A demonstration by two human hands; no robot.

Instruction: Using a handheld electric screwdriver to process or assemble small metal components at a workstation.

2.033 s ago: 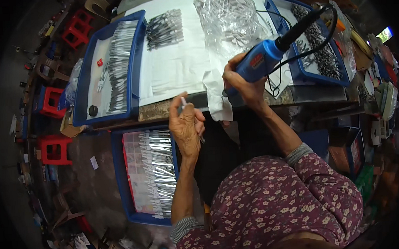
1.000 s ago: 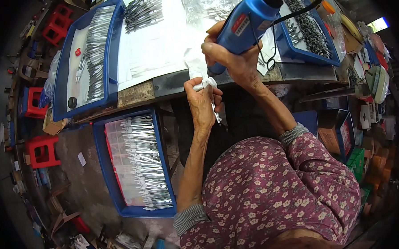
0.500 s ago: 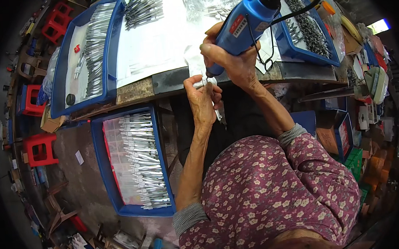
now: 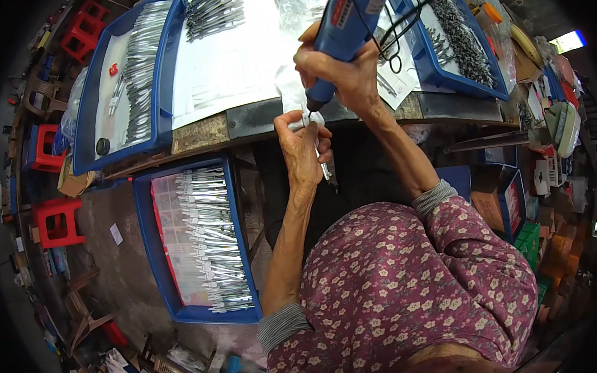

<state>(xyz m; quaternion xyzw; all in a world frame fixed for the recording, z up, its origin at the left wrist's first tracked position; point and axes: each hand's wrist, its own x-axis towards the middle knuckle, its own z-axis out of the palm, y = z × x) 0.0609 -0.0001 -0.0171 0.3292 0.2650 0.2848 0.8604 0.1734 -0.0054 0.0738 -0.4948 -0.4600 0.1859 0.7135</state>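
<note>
My right hand (image 4: 344,74) is wrapped round a blue corded electric screwdriver (image 4: 347,26), which is tilted with its dark nose low. Just below that nose, at the table's front edge, my left hand (image 4: 303,146) pinches a slim silver metal piece (image 4: 324,160). The piece hangs down past my fingers, and its upper end is partly covered by thumb and fingertips. A thin bit shows between the screwdriver's nose and the piece; I cannot tell whether it touches. Similar long metal pieces (image 4: 218,250) fill one side of a blue tray (image 4: 156,259) below the table on the left.
On the table (image 4: 256,122), a blue tray (image 4: 164,99) of long metal pieces stands left. Another blue tray (image 4: 433,74) with small dark parts stands right. Dark-tipped pieces (image 4: 214,13) lie on white paper between them. Black cable (image 4: 416,11) hangs beside the screwdriver. Red stools (image 4: 59,222) stand far left.
The screwdriver has become more upright, its nose now lifted slightly off the metal piece with the bit showing. My right hand shifted a little left; my left hand stayed nearly still.
</note>
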